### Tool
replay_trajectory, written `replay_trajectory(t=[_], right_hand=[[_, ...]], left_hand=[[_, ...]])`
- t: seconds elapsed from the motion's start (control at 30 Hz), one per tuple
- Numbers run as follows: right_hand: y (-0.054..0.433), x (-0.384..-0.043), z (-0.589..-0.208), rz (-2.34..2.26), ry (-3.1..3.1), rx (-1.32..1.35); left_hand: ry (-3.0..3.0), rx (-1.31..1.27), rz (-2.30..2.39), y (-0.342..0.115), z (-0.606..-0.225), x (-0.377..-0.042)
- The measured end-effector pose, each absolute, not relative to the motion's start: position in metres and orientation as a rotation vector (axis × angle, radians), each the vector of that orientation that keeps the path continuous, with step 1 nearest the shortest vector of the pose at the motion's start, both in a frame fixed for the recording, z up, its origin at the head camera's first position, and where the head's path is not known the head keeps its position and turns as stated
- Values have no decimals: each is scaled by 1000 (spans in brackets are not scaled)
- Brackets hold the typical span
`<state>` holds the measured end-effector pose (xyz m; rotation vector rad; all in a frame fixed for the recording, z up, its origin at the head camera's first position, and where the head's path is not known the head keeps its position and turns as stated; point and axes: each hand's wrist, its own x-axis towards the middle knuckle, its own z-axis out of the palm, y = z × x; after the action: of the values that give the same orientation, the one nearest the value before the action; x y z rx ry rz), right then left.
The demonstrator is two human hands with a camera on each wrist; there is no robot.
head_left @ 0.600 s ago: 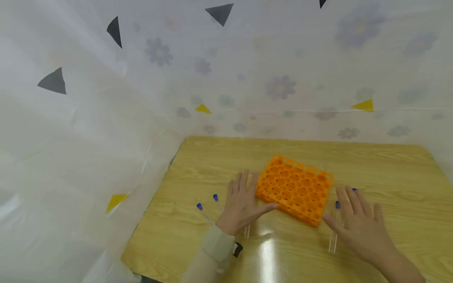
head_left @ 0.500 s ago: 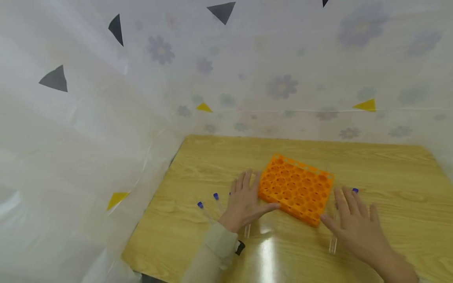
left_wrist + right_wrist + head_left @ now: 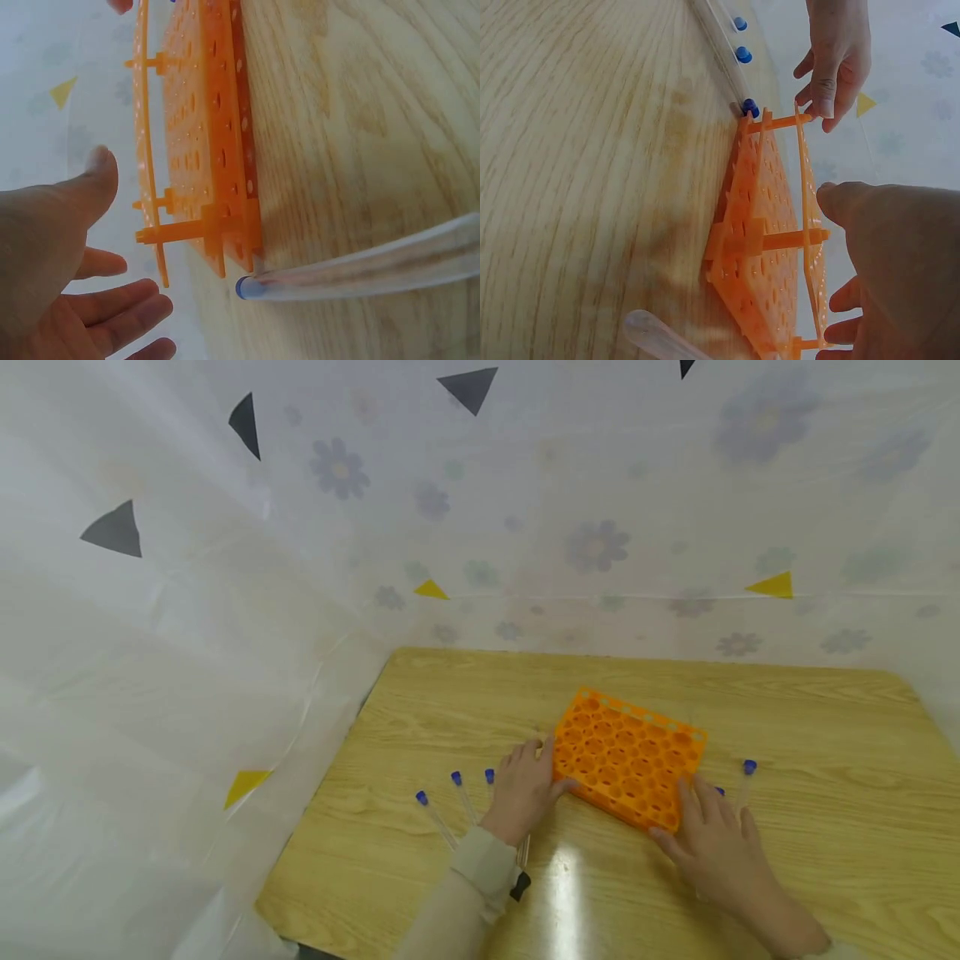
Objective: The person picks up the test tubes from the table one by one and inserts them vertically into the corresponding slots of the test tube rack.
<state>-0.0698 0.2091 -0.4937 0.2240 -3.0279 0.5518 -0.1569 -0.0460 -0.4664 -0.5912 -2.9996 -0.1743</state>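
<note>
While the orange test-tube rack (image 3: 626, 758) is standing on the wood-grain table (image 3: 360, 868) between blue-capped tubes (image 3: 438, 821), the left hand (image 3: 520, 792) and right hand (image 3: 717, 853) are flanking it, fingers loosely extended.

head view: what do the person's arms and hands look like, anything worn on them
Both hands, left and right, are bare, with no gloves. The left arm wears a long, pale beige sleeve ending in a cuff, with a small black piece beside it, too small to identify. Only a sliver of pale right sleeve shows.
</note>
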Motion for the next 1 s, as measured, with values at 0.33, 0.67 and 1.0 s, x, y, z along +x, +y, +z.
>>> replay_trajectory(t=[0.33,0.67,1.0], right_hand=[[204,-71,-504,491,-2996,234],[209,-77,-501,507,-2968,271],[223,-88,-507,505,-2933,314]], left_hand=[[-2948,-533,-121,-40,-477,-160],[-2942,-465,11,-35,-479,-162],[-2888,-474,7,-34,-481,-161]])
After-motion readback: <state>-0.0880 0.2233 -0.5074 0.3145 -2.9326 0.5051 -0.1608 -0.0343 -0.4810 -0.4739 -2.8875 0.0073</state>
